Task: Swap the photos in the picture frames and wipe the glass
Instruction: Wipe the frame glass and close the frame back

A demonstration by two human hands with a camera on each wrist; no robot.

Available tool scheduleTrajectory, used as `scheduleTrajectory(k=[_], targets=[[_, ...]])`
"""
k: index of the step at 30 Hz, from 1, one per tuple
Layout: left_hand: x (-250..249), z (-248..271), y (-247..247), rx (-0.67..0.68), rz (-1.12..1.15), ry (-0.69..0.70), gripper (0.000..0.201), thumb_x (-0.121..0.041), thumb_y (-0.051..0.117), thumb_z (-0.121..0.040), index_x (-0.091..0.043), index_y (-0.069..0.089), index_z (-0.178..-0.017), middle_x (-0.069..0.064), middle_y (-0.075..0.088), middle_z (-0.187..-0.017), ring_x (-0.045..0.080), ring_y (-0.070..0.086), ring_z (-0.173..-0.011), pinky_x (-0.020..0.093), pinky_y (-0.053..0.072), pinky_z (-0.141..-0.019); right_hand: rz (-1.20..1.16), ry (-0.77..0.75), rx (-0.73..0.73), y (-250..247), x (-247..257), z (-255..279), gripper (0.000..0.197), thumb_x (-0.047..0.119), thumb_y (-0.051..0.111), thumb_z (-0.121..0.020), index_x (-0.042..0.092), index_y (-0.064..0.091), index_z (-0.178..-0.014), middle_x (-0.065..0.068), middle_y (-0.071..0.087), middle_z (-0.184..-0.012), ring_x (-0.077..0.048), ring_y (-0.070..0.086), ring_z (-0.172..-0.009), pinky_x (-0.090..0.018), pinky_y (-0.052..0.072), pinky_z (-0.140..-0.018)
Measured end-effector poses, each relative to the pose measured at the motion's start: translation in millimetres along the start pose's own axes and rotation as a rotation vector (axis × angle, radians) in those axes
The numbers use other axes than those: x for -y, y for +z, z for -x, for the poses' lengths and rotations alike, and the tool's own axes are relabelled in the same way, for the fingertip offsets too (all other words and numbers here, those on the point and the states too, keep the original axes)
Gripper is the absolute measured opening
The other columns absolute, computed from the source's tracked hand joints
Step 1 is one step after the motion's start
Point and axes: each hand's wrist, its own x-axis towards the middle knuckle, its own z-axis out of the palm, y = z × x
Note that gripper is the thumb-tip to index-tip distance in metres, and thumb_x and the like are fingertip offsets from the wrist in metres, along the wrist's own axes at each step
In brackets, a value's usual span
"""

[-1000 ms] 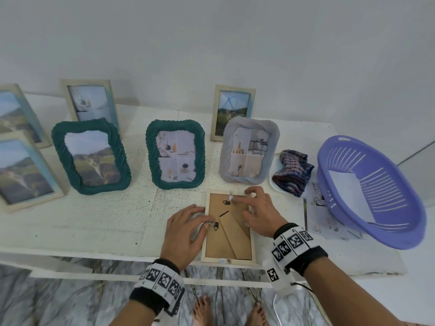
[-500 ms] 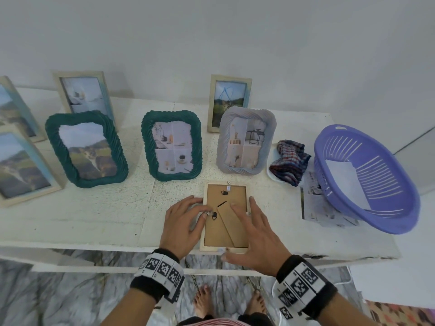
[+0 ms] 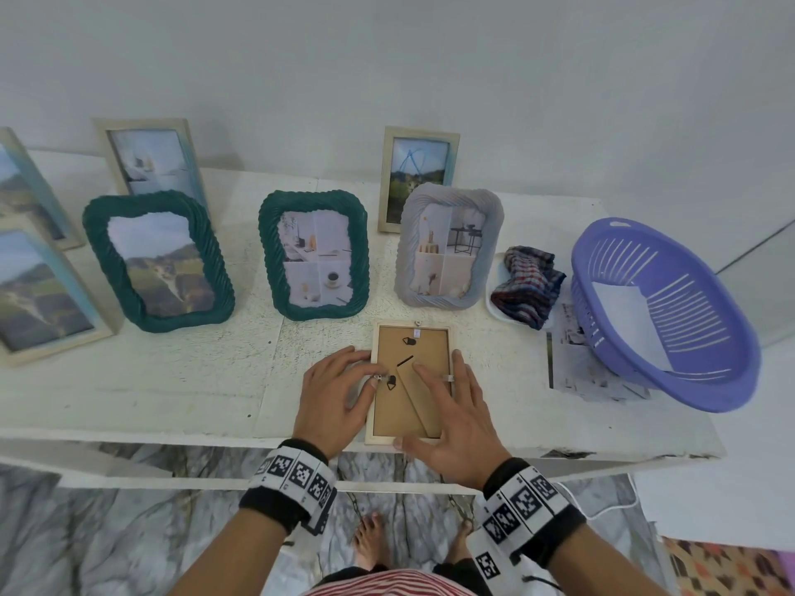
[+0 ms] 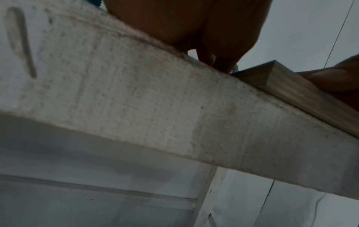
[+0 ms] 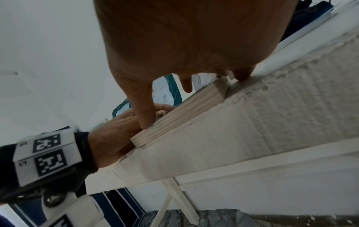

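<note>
To the right of the hands, a purple basket (image 3: 664, 311) sits tilted on the table (image 3: 172, 380), with a white sheet (image 3: 628, 324) lying inside it. Printed papers (image 3: 576, 363) lie flat beside it, partly under its rim. Nearer the hands, a small white dish (image 3: 494, 290) holds a crumpled checked cloth (image 3: 529, 290).

Beyond the fingertips stand three upright frames: a green one (image 3: 314, 255) straight ahead, a grey one (image 3: 449, 247) ahead and right, another green one (image 3: 157, 260) ahead and left. Behind them are two pale wooden frames (image 3: 419, 178), and two more stand at the far left edge. None touches the hands.

Between both hands, at the table's near edge, a wooden frame (image 3: 408, 380) lies face down, its brown backing and folded stand showing. The left hand (image 3: 335, 397) rests on the table against the frame's left rail, fingers lightly curled, fingertips at a small metal clip there. The right hand (image 3: 451, 410) lies spread and flat over the backing and right rail, fingers straight, thumb (image 5: 143, 113) pressing the near rail.
</note>
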Motion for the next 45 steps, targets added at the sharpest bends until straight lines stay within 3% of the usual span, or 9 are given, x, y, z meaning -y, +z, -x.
scheduleTrajectory(k=[15,21,25,31,34,37,40,43,45], targets=[[-3.7,-1.0,0.6,-0.002,-0.032,0.003,0.028,-0.049,0.043,-0.093,-0.045,0.067,-0.107,-0.016,0.060,-0.124,0.009,0.043,-0.129,0.030,0.026,-0.101,-0.081,0.001,-0.081,-2.4,2.5,-3.3,0.075,0.043,0.060,-0.081,0.046,0.022,-0.146,-0.006,-0.011,-0.161,-0.024,-0.003,-0.147,-0.043,0.011,-0.117],[-4.9,-0.5,0.1,0.005,-0.048,-0.001,0.029,-0.049,0.043,-0.094,-0.043,0.067,-0.110,-0.015,0.060,-0.126,0.010,0.043,-0.130,0.035,0.030,-0.103,-0.034,0.015,-0.060,-5.9,4.0,-5.0,0.075,0.040,0.059,-0.083,0.044,0.021,-0.147,-0.009,-0.008,-0.161,-0.027,-0.001,-0.147,-0.042,0.014,-0.116],[-10.7,-2.5,-4.0,0.046,-0.019,-0.034,0.036,-0.047,0.043,-0.094,-0.038,0.059,-0.125,-0.016,0.058,-0.129,0.013,0.043,-0.132,0.035,0.029,-0.106,-0.141,0.004,-0.022,-20.1,2.3,-4.7,0.063,0.045,0.051,-0.091,0.045,0.022,-0.147,-0.010,0.004,-0.162,-0.025,0.001,-0.147,-0.039,0.011,-0.115],[-34.7,-9.6,-16.3,0.061,0.506,-0.240,0.030,-0.027,0.047,-0.098,-0.029,0.059,-0.125,-0.010,0.064,-0.124,0.006,0.058,-0.116,0.031,0.047,-0.099,-0.208,-0.014,-0.044,-32.4,4.4,-11.1,0.045,0.044,0.040,-0.100,0.036,0.034,-0.144,-0.006,0.035,-0.152,-0.024,0.020,-0.144,-0.033,0.020,-0.112],[-52.7,-18.5,-26.7,0.013,0.736,-0.357,0.030,-0.012,0.036,-0.106,-0.020,0.059,-0.123,-0.004,0.067,-0.120,0.017,0.066,-0.106,0.025,0.053,-0.085,-0.321,0.002,-0.057,-47.7,14.3,-11.5,0.051,0.051,0.042,-0.098,0.029,0.038,-0.143,0.004,0.047,-0.141,-0.014,0.040,-0.131,-0.027,0.033,-0.102],[-73.3,-29.1,-37.1,-0.042,0.868,-0.401,0.032,-0.019,0.030,-0.107,-0.020,0.060,-0.120,0.002,0.069,-0.118,0.024,0.070,-0.097,0.027,0.054,-0.082,-0.369,0.041,-0.038,-64.8,22.3,-10.2,0.062,0.055,0.043,-0.093,0.024,0.036,-0.146,0.005,0.045,-0.145,-0.009,0.041,-0.130,-0.018,0.031,-0.093],[-95.6,-36.4,-42.0,0.046,0.999,-0.401,0.037,-0.030,0.026,-0.107,-0.020,0.056,-0.126,0.004,0.071,-0.119,0.028,0.071,-0.099,0.040,0.052,-0.093,-0.469,0.072,-0.089,-78.6,25.8,-7.9,0.070,0.065,0.043,-0.083,0.028,0.040,-0.143,0.010,0.050,-0.134,-0.005,0.048,-0.118,-0.010,0.039,-0.085],[-110.2,-40.4,-35.9,0.234,1.086,-0.364,0.045,-0.037,0.020,-0.106,-0.021,0.046,-0.139,0.006,0.068,-0.124,0.025,0.065,-0.114,0.039,0.044,-0.103,-0.579,0.129,-0.172,-89.3,19.8,-5.5,0.067,0.073,0.052,-0.078,0.036,0.046,-0.133,0.009,0.060,-0.123,-0.007,0.061,-0.104,-0.032,0.054,-0.087],[-112.7,-41.8,-28.1,0.285,0.991,-0.331,0.043,-0.035,0.021,-0.107,-0.023,0.047,-0.139,0.002,0.069,-0.124,0.019,0.064,-0.117,0.035,0.042,-0.105,-0.560,0.147,-0.233,-94.5,10.8,-4.0,0.053,0.064,0.059,-0.082,0.035,0.052,-0.126,0.011,0.066,-0.111,-0.008,0.065,-0.095,-0.038,0.057,-0.082]])
